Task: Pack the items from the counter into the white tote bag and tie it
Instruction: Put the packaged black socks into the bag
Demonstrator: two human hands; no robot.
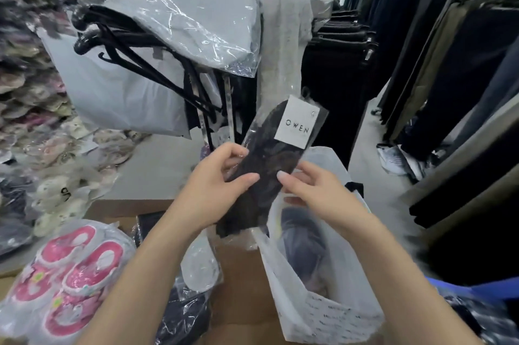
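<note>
I hold a clear packet of black socks (269, 153) with a white "OWEN" label upright in front of me. My left hand (216, 184) grips its left edge and lower part. My right hand (314, 187) pinches its right edge, thumb on the front. Just below and to the right, the white tote bag (309, 308) stands open on the brown counter (241, 274), with a dark garment inside it. A clear wrapped dark item (185, 316) lies on the counter left of the bag.
Pink slippers in plastic (70, 277) lie at the lower left. Piles of slippers fill the left side. Black hangers (134, 64) and a wrapped grey garment (196, 24) hang ahead. Racks of dark trousers (449, 64) stand to the right.
</note>
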